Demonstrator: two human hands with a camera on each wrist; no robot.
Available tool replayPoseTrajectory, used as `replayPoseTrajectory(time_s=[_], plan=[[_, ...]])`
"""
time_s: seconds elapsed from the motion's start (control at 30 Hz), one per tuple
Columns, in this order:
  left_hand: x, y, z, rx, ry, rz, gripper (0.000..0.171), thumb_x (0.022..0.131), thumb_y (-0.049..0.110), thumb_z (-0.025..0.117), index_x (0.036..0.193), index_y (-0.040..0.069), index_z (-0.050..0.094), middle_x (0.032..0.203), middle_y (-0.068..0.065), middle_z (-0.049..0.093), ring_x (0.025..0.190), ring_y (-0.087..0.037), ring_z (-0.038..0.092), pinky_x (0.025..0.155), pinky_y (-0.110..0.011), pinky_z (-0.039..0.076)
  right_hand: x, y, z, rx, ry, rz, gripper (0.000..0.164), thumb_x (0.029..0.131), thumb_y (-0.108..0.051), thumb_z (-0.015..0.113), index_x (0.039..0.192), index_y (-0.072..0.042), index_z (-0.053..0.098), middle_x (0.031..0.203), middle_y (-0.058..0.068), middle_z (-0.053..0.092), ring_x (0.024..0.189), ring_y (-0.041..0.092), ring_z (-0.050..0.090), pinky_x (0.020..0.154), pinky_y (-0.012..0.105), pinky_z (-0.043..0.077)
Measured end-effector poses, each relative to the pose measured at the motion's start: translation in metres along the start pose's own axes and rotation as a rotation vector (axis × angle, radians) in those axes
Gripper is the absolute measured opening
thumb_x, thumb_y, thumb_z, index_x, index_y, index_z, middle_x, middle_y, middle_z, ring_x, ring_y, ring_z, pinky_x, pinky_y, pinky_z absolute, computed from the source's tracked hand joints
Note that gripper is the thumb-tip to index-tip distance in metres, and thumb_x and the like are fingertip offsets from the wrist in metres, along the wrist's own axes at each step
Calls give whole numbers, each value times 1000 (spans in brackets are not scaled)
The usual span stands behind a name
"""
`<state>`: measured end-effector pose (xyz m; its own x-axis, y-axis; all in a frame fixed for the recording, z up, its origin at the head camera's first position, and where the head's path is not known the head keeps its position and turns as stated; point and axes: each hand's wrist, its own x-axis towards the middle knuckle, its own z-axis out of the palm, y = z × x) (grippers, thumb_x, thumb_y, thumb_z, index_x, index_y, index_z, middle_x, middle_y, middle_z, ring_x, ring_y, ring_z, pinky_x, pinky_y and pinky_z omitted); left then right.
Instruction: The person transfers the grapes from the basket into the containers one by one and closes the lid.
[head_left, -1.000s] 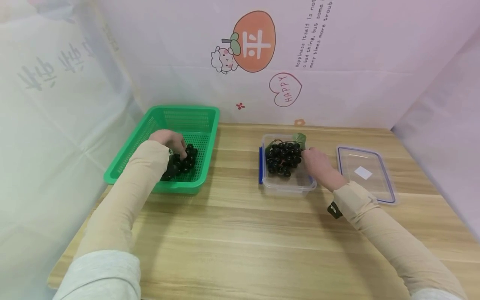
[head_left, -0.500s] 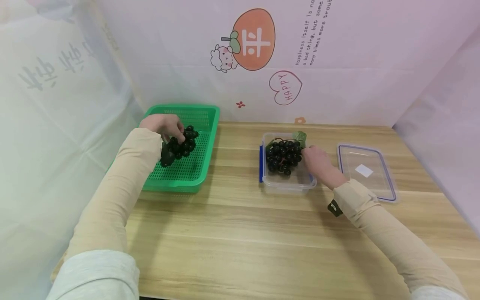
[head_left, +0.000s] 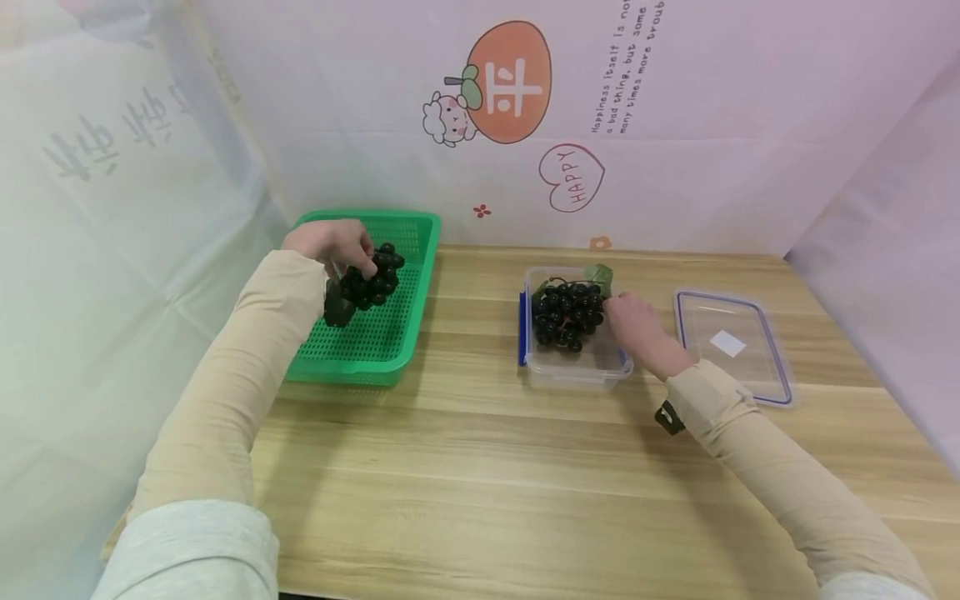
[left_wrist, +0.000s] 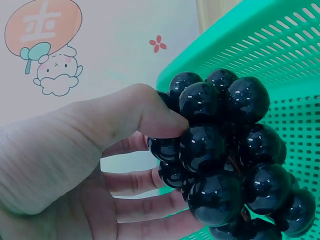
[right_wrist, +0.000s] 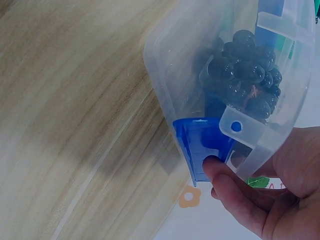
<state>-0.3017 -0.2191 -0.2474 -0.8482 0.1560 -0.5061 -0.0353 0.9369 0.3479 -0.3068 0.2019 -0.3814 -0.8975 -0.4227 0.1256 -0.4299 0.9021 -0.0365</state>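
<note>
My left hand pinches a bunch of dark grapes between thumb and fingers, above the floor of the green basket. In the left wrist view, the thumb presses the near side of the grapes and the fingers reach behind them. On the right, a clear plastic box holds another grape bunch with green leaves. My right hand grips the right side of this box. In the right wrist view its fingertips curl at the blue latch; the thumb is partly hidden behind the box wall.
A clear lid with a blue seal and a white label lies right of the box. Bare wooden tabletop runs in front and between the containers. A printed white sheet stands along the back.
My left hand has risen and moved toward the back of the basket, lifting the grape bunch, which then shifts slightly right. The right hand and the box stay in place.
</note>
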Motion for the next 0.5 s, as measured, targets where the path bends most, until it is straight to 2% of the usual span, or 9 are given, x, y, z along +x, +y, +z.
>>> replayPoseTrajectory(time_s=[0.1,0.17,0.3,0.4,0.5], plan=[[-1,2,-2,6,3,6,12,92,18,54,96,6,55,127,-13,43,101,-31,53,76,-35,57,0,0,0,-2,-8,6,16,85,9,48,88,9,64,82,28,62,74,38,61,58,47,54],[-2,5,-3,12,6,15,11,92,17,54,91,7,54,125,-13,45,101,-31,54,76,-35,57,0,1,1,-4,-9,6,16,85,9,48,88,9,64,82,28,62,74,38,61,58,47,54],[-2,9,-4,30,18,34,13,91,18,55,81,10,50,104,-7,49,93,-26,54,74,-35,57,0,2,2,-6,-4,-1,16,85,9,48,87,9,63,80,27,62,73,37,61,58,47,54],[-3,12,-5,39,28,48,15,89,17,55,77,11,49,87,-2,48,86,-24,54,73,-35,57,0,2,1,-6,-1,-4,15,84,9,48,87,9,63,80,27,61,72,38,61,56,47,54],[-3,16,-5,41,35,64,15,88,16,55,76,11,48,79,0,46,80,-23,52,71,-34,56,0,1,1,-2,3,-5,15,84,9,48,87,10,63,79,28,61,71,38,61,55,47,54]])
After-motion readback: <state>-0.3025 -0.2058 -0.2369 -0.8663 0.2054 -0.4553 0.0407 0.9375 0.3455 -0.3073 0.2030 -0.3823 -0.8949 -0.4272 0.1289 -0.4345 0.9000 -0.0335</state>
